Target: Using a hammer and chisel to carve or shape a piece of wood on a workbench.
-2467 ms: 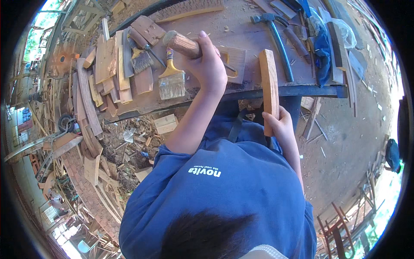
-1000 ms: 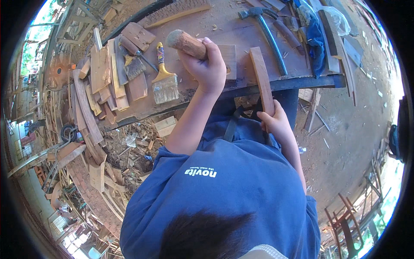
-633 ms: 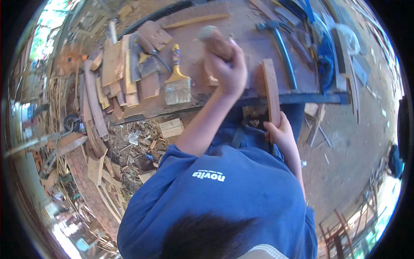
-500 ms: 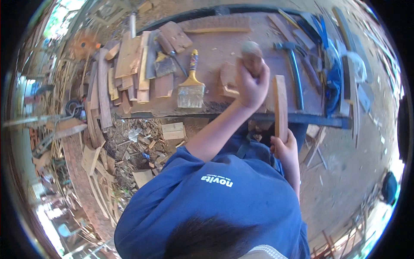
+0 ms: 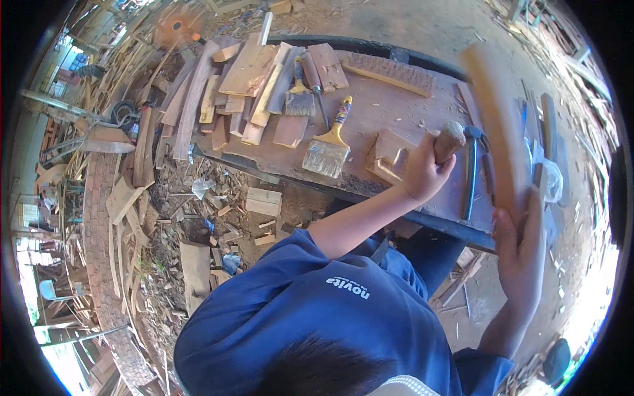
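Observation:
My left hand point(image 5: 424, 173) is closed round a thick brown wooden handle point(image 5: 449, 141) with a worn, rounded end; whatever lies below my fist is hidden. Just left of that hand, a reddish wooden block point(image 5: 389, 154) with a cut-out lies on the workbench. My right hand point(image 5: 520, 241) grips the lower end of a long wooden bar point(image 5: 496, 125), which is raised over the bench's right end and smeared by motion. Between the two hands a blue-handled hammer point(image 5: 471, 175) rests on the bench.
Two paintbrushes, a wide one point(image 5: 329, 146) and a smaller one point(image 5: 299, 96), lie left of the block. Beyond them are piled wood offcuts point(image 5: 251, 66). A long dark wooden piece point(image 5: 389, 74) sits at the workbench's point(image 5: 264, 153) back edge. Wood scraps point(image 5: 231, 218) litter the ground.
My right hand has swung the wooden bar up and to the right. The left hand still grips the handle. My view has turned, so the bench now slants down to the right.

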`<act>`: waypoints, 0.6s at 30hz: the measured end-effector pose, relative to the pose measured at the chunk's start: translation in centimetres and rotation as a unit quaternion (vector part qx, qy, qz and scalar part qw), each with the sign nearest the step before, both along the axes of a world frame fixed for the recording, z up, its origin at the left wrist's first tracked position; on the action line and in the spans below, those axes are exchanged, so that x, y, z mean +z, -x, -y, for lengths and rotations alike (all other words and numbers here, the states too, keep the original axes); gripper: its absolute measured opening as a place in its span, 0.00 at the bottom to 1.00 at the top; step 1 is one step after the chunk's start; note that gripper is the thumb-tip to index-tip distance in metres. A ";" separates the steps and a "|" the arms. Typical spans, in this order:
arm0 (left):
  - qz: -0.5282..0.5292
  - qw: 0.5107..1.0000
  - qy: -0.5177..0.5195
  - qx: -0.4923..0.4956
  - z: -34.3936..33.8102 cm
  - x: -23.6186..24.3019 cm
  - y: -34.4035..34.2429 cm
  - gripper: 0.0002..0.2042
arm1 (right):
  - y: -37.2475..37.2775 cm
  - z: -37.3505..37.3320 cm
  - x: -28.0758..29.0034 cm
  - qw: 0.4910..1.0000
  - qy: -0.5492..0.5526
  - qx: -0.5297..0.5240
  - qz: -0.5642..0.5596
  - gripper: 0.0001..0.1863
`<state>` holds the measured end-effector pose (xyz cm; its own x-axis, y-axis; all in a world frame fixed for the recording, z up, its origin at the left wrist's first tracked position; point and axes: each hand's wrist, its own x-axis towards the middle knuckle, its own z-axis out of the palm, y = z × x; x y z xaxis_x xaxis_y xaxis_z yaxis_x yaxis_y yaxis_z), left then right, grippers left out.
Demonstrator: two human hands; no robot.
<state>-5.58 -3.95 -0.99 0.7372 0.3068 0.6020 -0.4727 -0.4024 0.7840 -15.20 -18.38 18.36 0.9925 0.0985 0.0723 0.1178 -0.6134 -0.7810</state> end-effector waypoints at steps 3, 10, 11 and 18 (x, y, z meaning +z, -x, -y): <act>-0.028 1.000 0.005 -0.014 -0.6 -0.1 0.6 0.19 | -0.3 -0.1 0.9 0.988 0.128 0.057 -0.068 0.19; -0.011 0.998 0.029 -0.051 0.0 0.3 0.3 0.18 | 0.4 0.5 1.5 0.996 -0.013 -0.051 0.068 0.24; -0.014 0.998 0.035 -0.058 0.1 0.3 0.2 0.18 | 0.3 0.1 1.5 0.996 -0.012 -0.050 0.070 0.24; 0.007 0.999 0.005 -0.038 -0.6 0.1 0.2 0.17 | -0.2 -1.0 2.8 0.995 0.091 -0.040 0.010 0.22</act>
<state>-5.80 -3.37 -0.89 0.7506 0.2564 0.6089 -0.5118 -0.3572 0.7813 -15.02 -17.35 21.17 0.9963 0.0321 0.0798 0.0767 -0.7519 -0.6549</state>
